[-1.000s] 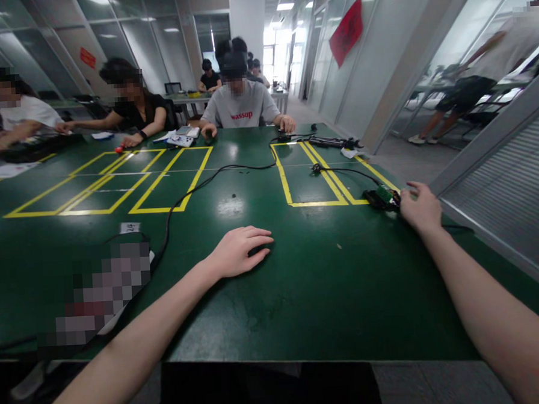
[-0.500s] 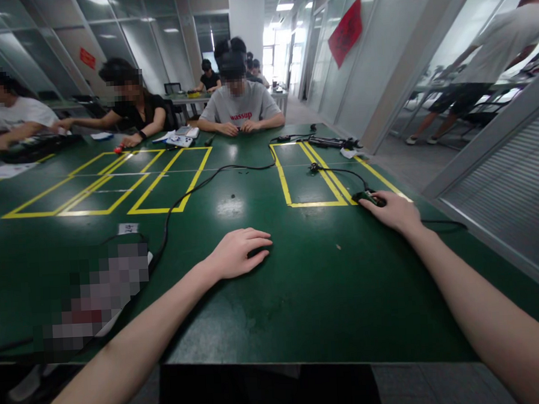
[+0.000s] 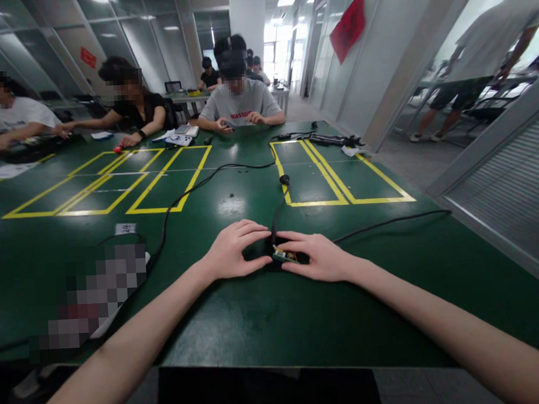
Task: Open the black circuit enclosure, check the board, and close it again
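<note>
The right hand (image 3: 320, 256) has brought the green circuit board (image 3: 279, 257) leftward, gripping it just beside the curved left hand (image 3: 229, 252) — whose hold I cannot tell. Beyond, the black plug (image 3: 284, 180) has shifted left too — onto yellow tape (image 3: 317, 204).

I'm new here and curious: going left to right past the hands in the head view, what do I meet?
White label, left hand, green circuit board, right hand, trailing black cable.
</note>
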The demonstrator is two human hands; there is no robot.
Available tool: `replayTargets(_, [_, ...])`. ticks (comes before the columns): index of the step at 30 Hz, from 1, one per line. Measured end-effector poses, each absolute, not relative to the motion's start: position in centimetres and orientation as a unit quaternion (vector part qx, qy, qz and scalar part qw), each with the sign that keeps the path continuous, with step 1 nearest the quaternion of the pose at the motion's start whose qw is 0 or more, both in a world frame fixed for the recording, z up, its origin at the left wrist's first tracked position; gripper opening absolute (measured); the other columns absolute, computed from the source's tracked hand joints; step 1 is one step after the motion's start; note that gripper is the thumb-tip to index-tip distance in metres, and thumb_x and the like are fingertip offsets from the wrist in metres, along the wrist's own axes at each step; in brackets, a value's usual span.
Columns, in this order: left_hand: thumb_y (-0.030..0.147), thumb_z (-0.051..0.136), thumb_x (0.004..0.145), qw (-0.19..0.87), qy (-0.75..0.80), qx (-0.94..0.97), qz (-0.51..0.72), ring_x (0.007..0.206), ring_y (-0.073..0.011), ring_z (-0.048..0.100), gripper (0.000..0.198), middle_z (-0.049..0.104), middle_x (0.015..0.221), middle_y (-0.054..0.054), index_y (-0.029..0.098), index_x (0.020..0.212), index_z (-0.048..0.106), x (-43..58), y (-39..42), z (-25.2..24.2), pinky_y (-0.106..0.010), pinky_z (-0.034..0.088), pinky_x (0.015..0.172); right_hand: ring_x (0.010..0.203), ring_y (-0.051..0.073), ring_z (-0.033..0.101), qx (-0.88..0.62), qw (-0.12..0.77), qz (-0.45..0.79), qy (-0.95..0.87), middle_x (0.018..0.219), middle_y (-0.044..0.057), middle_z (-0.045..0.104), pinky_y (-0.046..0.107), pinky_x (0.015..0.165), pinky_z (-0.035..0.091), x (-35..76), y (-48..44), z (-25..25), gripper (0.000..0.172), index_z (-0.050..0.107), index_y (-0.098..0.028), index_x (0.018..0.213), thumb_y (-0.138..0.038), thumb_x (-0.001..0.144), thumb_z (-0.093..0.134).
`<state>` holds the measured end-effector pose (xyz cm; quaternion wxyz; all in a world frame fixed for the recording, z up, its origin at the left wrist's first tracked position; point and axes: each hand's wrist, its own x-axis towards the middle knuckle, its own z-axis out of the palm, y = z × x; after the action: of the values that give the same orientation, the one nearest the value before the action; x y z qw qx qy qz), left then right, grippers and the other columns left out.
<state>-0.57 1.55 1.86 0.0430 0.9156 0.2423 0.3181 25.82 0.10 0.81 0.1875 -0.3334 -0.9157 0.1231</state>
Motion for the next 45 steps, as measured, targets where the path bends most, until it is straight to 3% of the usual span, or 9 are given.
replayTargets(7, [0.065,0.076,0.08,0.072,0.201,0.934,0.287,0.095,-0.0257,0.066,0.053,0.07,0.103,-0.011,0.018,0.102,0.071,-0.3,0.9,2.3,-0.04,0.054,0.083,0.092,0.024,0.079,-0.256,0.168,0.12,-0.944,0.144,0.012,0.064,0.032,0.076,0.062,25.0,-1.6,1.6,0.032,0.076,-0.022,0.119,-0.041,0.098,0.063])
replayTargets(16, [0.051,0.074,0.085,0.075,0.246,0.939,0.23,0.105,-0.0282,0.062,0.04,0.066,0.106,-0.011,0.017,0.103,0.065,-0.2,0.9,2.2,-0.043,0.051,0.095,0.106,0.022,0.076,-0.247,0.252,0.048,-0.934,0.147,0.011,0.062,0.029,0.077,0.061,26.1,-0.7,1.5,0.027,0.074,-0.023,0.116,-0.038,0.1,0.059])
replayTargets(22, [0.049,0.069,0.087,0.091,0.287,0.934,0.193,0.083,-0.0222,0.064,0.032,0.066,0.09,-0.006,0.019,0.096,0.062,-0.5,1.1,2.4,-0.032,0.05,0.072,0.092,0.021,0.076,-0.265,0.274,0.024,-0.924,0.123,0.012,0.074,0.029,0.069,0.059,26.5,0.3,1.2,0.028,0.072,-0.021,0.117,-0.04,0.098,0.062])
replayTargets(26, [0.045,0.067,0.09,0.123,0.279,0.937,0.173,0.079,-0.0188,0.068,0.032,0.069,0.092,-0.004,0.018,0.108,0.066,-0.6,0.7,2.2,-0.028,0.048,0.067,0.084,0.019,0.075,-0.276,0.27,0.024,-0.922,0.109,0.01,0.075,0.027,0.066,0.057,26.8,0.8,0.9,0.033,0.072,-0.02,0.113,-0.047,0.096,0.066])
replayTargets(31, [0.049,0.064,0.093,0.09,0.311,0.934,0.151,0.085,-0.0209,0.071,0.04,0.071,0.094,-0.005,0.019,0.12,0.069,-0.5,0.7,2.1,-0.028,0.053,0.072,0.08,0.019,0.074,-0.292,0.266,0.033,-0.918,0.101,0.008,0.074,0.026,0.064,0.054,27.1,1.2,0.6,0.04,0.072,-0.02,0.112,-0.055,0.093,0.068])
replayTargets(36, [0.067,0.071,0.084,0.036,0.369,0.918,0.142,0.089,-0.0263,0.07,0.069,0.07,0.103,-0.01,0.014,0.129,0.067,-0.5,1.0,2.0,-0.035,0.056,0.078,0.08,0.02,0.073,-0.305,0.264,0.047,-0.914,0.098,0.008,0.074,0.028,0.065,0.054,27.0,1.2,0.6,0.041,0.071,-0.019,0.117,-0.052,0.092,0.07])
replayTargets(40, [0.074,0.068,0.082,0.027,0.398,0.907,0.138,0.089,-0.0292,0.07,0.079,0.068,0.102,-0.011,0.014,0.132,0.065,-0.3,1.0,1.8,-0.04,0.058,0.08,0.08,0.019,0.073,-0.328,0.262,0.068,-0.905,0.101,0.007,0.075,0.029,0.068,0.055,26.8,1.2,0.7,0.03,0.072,-0.022,0.118,-0.041,0.095,0.068])
replayTargets(45, [0.06,0.059,0.096,0.028,0.396,0.905,0.156,0.088,-0.0259,0.071,0.058,0.069,0.1,-0.009,0.016,0.134,0.064,-0.5,1.2,1.9,-0.036,0.057,0.078,0.078,0.018,0.073,-0.341,0.271,0.082,-0.896,0.099,0.006,0.075,0.028,0.066,0.054,26.7,1.3,0.5,0.024,0.074,-0.022,0.112,-0.038,0.097,0.066])
